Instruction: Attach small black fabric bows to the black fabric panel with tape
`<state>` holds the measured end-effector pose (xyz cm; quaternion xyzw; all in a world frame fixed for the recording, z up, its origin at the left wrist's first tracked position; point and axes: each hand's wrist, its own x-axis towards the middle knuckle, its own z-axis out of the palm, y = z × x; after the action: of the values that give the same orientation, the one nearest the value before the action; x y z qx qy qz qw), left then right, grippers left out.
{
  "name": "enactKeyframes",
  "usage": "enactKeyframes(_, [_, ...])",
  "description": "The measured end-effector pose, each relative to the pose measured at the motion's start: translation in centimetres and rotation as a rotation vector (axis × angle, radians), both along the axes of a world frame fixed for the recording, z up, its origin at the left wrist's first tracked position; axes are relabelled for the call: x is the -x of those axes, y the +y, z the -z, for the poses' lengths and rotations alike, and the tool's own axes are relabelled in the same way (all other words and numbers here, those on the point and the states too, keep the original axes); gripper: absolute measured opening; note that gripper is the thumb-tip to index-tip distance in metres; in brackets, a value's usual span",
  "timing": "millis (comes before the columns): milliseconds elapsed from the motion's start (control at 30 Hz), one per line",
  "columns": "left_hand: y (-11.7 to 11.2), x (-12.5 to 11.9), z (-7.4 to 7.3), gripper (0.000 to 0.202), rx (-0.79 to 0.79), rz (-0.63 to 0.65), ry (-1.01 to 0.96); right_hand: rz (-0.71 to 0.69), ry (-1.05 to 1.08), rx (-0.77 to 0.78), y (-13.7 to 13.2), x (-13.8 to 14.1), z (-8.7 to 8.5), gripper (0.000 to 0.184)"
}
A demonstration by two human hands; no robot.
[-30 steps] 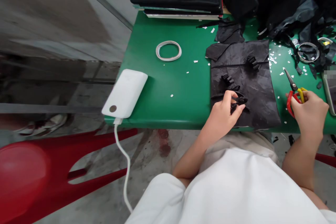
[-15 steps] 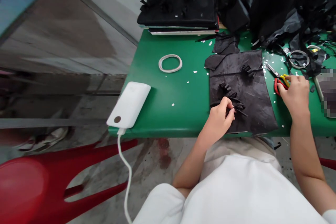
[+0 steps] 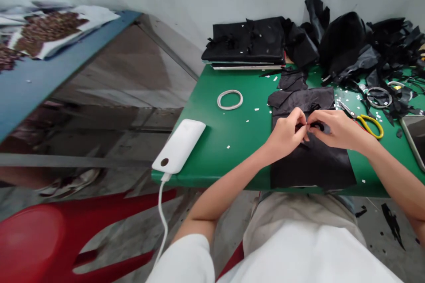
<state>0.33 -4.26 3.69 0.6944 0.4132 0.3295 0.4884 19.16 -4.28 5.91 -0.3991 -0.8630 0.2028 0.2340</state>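
A piece of black fabric (image 3: pixel 314 166) lies flat at the table's front edge, with bunched black strips on it. Above it, my left hand (image 3: pixel 289 131) pinches a thin black fabric strip, thumb against fingers. My right hand (image 3: pixel 337 129) is closed in a pinch at the same strip, its fingertips meeting those of the left. A dark loop shows beneath the right fingers; most of the strip is hidden by both hands. Scissors (image 3: pixel 369 118) with yellow and red handles lie just right of my right hand, touched by neither hand.
On the green table (image 3: pixel 232 166) are a white power bank (image 3: pixel 181 143) with a cable, a white ring of tape (image 3: pixel 218 101), and small white scraps. Stacked black fabric (image 3: pixel 249 44) and a black fabric heap (image 3: pixel 345 40) stand behind. A red chair (image 3: pixel 29 239) is at left.
My right hand has let go of the scissors, leaving them on the table, and moved left to meet my left hand at the strip. The camera view has tilted up.
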Motion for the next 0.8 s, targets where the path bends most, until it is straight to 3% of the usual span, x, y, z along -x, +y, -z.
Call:
enactKeyframes(200, [2.3,-0.1,-0.3,0.011,-0.086,0.169,0.061,0.056,0.108,-0.090,1.6,-0.7,1.5,0.003])
enactKeyframes(333, [2.9,0.4,0.2,0.014,-0.201,0.247,0.135,0.013,0.115,-0.058,1.5,-1.6,2.7,0.004])
enactKeyframes(433, [4.2,2.1,0.4,0.020,-0.334,0.093,0.229,-0.037,0.042,-0.017,1.7,-2.7,3.4,0.005])
enactKeyframes(533, [6.6,5.1,0.0,0.021,-0.513,-0.197,0.421,-0.055,-0.085,0.010,2.0,-3.5,4.0,0.006])
enactKeyframes(600, [8.6,7.6,-0.2,0.019,-0.552,-0.369,0.615,-0.054,-0.160,0.021,2.1,-3.7,4.2,0.007])
enactKeyframes(667, [10.2,10.1,0.2,0.019,-0.441,-0.421,0.826,-0.061,-0.212,0.032,2.1,-3.7,4.4,0.008])
enactKeyframes(800, [12.4,13.6,2.3,0.036,-0.144,-0.370,1.177,-0.077,-0.283,0.036,2.1,-3.7,4.4,0.008])
